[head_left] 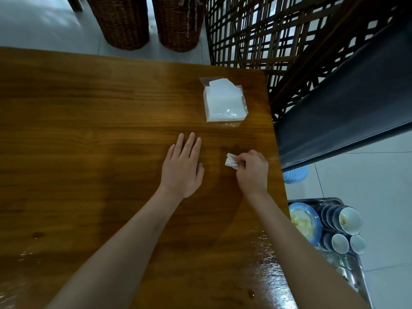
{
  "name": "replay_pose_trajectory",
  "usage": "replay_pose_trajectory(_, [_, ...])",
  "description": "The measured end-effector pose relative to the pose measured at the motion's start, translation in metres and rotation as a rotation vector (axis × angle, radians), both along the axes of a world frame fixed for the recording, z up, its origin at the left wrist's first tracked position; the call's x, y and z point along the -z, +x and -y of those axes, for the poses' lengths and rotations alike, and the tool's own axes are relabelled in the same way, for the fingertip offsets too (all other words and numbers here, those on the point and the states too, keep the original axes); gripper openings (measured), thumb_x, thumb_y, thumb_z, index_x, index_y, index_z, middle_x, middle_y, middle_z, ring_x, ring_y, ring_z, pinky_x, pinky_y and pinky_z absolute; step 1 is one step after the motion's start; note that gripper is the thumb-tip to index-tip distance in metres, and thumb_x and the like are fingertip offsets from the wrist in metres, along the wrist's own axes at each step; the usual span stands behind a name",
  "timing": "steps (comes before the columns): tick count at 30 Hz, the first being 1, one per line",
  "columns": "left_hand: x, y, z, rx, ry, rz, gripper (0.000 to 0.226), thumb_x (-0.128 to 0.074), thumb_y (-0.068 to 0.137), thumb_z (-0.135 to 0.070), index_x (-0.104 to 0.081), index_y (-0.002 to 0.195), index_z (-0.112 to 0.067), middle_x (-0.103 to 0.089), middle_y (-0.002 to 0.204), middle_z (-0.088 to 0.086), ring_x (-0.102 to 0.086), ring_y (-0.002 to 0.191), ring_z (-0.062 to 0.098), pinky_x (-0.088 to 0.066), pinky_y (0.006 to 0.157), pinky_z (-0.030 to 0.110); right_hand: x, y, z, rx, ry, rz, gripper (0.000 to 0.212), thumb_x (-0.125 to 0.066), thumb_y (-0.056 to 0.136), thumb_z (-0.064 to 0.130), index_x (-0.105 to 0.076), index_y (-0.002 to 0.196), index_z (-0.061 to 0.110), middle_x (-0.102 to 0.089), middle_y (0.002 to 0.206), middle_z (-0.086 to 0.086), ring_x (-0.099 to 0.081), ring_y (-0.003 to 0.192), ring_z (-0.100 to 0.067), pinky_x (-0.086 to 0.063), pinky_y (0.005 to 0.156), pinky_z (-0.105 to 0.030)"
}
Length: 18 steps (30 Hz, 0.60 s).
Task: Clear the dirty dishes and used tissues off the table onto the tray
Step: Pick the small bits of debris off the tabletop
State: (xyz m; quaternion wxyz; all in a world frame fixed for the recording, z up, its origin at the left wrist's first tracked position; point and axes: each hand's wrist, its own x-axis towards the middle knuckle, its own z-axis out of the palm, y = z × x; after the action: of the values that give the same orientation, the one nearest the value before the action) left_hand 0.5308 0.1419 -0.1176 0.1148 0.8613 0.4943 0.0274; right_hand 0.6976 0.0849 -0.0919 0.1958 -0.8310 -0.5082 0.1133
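Note:
My right hand point(253, 171) pinches a small crumpled white tissue point(230, 161) just above the wooden table point(89, 130), near its right edge. My left hand point(182, 168) lies flat on the tabletop with fingers straight, a short way left of the tissue. A metal tray point(347, 267) sits below the table's right edge. It holds a dirty blue-rimmed plate point(304, 221), a stack of blue bowls point(346, 219) and two small white cups point(340, 243).
A clear plastic pack of white napkins point(225, 101) lies at the table's far right. Two wicker baskets point(127, 21) stand beyond the far edge. A dark bench point(347, 112) and wooden lattice point(267, 30) flank the right side. Wet patches shine near the front right.

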Motion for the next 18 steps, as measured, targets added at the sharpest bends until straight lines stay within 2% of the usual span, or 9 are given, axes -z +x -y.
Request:
replay_pose_trajectory(5, [0.001,0.000,0.001,-0.003,0.006,-0.029,0.058,-0.027,0.095,-0.040,-0.016,0.149,-0.019,-0.017,0.156,0.004,-0.010,0.144,0.026,-0.009,0.115,0.039,-0.001,-0.023,0.035,0.035,0.022,-0.008,0.019,-0.055,0.082,-0.009,-0.071,0.086,0.000,-0.064,0.083,-0.012,-0.054,0.081,-0.023,-0.028,0.063,-0.019])
replay_pose_trajectory(8, [-0.007,-0.004,0.012,-0.026,0.013,0.012,0.056,-0.030,0.096,-0.035,-0.020,0.148,-0.018,-0.022,0.155,0.005,-0.014,0.144,0.027,-0.008,0.114,0.039,-0.004,-0.031,0.053,-0.005,-0.019,-0.035,0.018,-0.056,0.083,-0.006,-0.072,0.088,0.002,-0.064,0.085,-0.009,-0.054,0.081,-0.018,-0.029,0.063,-0.017])
replay_pose_trajectory(10, [-0.015,-0.010,0.032,-0.057,0.000,0.083,0.055,-0.034,0.095,-0.032,-0.025,0.147,-0.018,-0.027,0.153,0.006,-0.017,0.143,0.027,-0.009,0.112,0.039,-0.010,-0.031,0.064,-0.026,-0.035,-0.079,0.019,-0.055,0.084,-0.005,-0.072,0.088,0.003,-0.064,0.084,-0.007,-0.052,0.079,-0.014,-0.030,0.062,-0.013])
replay_pose_trajectory(13, [-0.023,-0.028,0.073,-0.078,-0.015,0.141,0.055,-0.040,0.093,-0.027,-0.029,0.146,-0.015,-0.031,0.151,0.007,-0.020,0.142,0.027,-0.011,0.112,0.039,-0.022,-0.032,0.093,0.053,0.024,-0.123,0.019,-0.059,0.079,-0.010,-0.073,0.084,0.000,-0.064,0.079,-0.009,-0.057,0.073,-0.019,-0.037,0.061,-0.020])
replay_pose_trajectory(16, [-0.031,-0.045,0.121,-0.078,-0.056,0.193,0.056,-0.049,0.091,-0.021,-0.033,0.144,-0.012,-0.033,0.150,0.009,-0.021,0.141,0.027,-0.014,0.112,0.040,-0.029,-0.034,0.131,0.110,0.020,-0.116,0.017,-0.063,0.076,-0.012,-0.073,0.084,-0.001,-0.065,0.078,-0.011,-0.059,0.071,-0.021,-0.036,0.058,-0.019])
replay_pose_trajectory(18, [-0.035,-0.054,0.155,-0.047,-0.086,0.221,0.057,-0.053,0.090,-0.019,-0.035,0.143,-0.011,-0.034,0.149,0.009,-0.020,0.141,0.026,-0.016,0.112,0.041,-0.031,-0.036,0.153,0.114,-0.012,-0.108,0.016,-0.063,0.076,-0.010,-0.073,0.085,-0.001,-0.066,0.080,-0.013,-0.060,0.073,-0.024,-0.038,0.061,-0.022])
